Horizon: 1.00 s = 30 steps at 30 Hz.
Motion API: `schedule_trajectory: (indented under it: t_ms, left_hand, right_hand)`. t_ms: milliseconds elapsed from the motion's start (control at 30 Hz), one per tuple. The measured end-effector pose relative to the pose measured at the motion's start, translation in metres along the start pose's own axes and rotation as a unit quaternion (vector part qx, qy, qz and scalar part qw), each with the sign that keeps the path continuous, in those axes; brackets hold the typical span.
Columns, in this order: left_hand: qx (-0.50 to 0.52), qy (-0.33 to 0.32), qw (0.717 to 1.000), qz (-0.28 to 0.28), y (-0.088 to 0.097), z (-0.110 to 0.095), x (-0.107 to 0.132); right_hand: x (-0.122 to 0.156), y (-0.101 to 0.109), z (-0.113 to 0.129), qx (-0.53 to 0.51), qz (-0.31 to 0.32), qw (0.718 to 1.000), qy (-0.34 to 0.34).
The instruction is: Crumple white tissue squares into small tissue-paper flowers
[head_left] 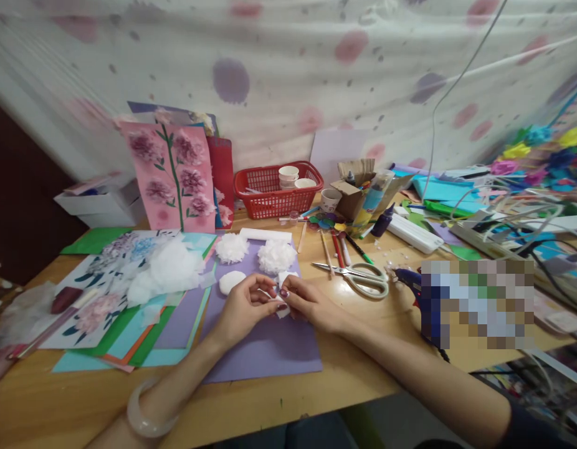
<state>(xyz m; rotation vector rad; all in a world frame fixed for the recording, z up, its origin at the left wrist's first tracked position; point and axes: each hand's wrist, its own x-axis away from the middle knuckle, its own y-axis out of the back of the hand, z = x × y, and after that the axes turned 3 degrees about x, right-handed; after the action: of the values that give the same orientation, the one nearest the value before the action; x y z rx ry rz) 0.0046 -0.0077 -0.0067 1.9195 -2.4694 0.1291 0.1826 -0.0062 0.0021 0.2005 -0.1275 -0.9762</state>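
Over a purple sheet (270,349), my left hand (246,307) and my right hand (311,304) meet at the fingertips. Both are pinched on a small piece of white tissue paper (283,310), largely covered by the fingers. Just beyond them sit two fluffy white paper flowers (232,248) and a flat white round piece (231,282). A white roll (265,235) lies along the sheet's far edge. To the left, a loose heap of white tissue squares (169,271) rests on coloured papers.
Scissors (363,279) and a blue glue gun (412,284) lie to the right. Behind stand a red basket (279,193) with paper cups, a dark glue bottle (383,220) and a pink flower picture (169,178). A power strip (414,232) and tangled cables occupy the far right.
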Motion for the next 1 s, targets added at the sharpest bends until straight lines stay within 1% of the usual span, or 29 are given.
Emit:
schedule_trajectory:
  t_ms: [133, 267, 433, 567, 667, 700, 767, 833, 933, 1000]
  left_hand:
    - [0.016, -0.004, 1.000, -0.006, 0.002, -0.001, -0.001]
    - [0.017, -0.004, 1.000, -0.007, 0.004, -0.004, -0.001]
    - [0.013, 0.019, 1.000, 0.010, 0.002, -0.007, 0.000]
    - [0.022, 0.024, 0.999, 0.016, 0.000, -0.010, 0.001]
    - [0.032, 0.022, 0.999, 0.012, 0.000, -0.011, 0.003]
    - [0.031, 0.021, 0.999, 0.014, 0.001, -0.012, 0.003]
    - [0.035, 0.021, 0.999, 0.023, 0.002, -0.012, 0.004]
    - [0.055, 0.023, 0.998, 0.036, 0.003, -0.011, 0.004]
    - [0.099, 0.026, 0.993, 0.057, 0.003, -0.009, 0.004]
    - [0.124, 0.031, 0.990, 0.057, 0.004, -0.009, 0.004]
  right_hand:
    - [-0.002, 0.002, -0.008, -0.022, -0.035, 0.999, 0.018]
    - [-0.004, 0.004, -0.013, -0.022, -0.069, 0.997, 0.038]
    - [-0.006, 0.004, -0.013, -0.023, -0.114, 0.992, 0.056]
    - [-0.006, 0.002, -0.012, -0.007, -0.129, 0.990, 0.049]
    - [-0.002, 0.002, -0.009, 0.041, -0.154, 0.986, 0.056]
    - [-0.001, 0.003, -0.007, 0.069, -0.149, 0.984, 0.063]
    - [0.002, 0.003, -0.002, 0.120, -0.111, 0.983, 0.086]
    - [0.004, 0.003, 0.002, 0.139, -0.079, 0.981, 0.107]
    - [0.004, 0.002, 0.003, 0.129, -0.076, 0.984, 0.097]
    - [0.003, 0.003, 0.000, 0.126, -0.084, 0.985, 0.081]
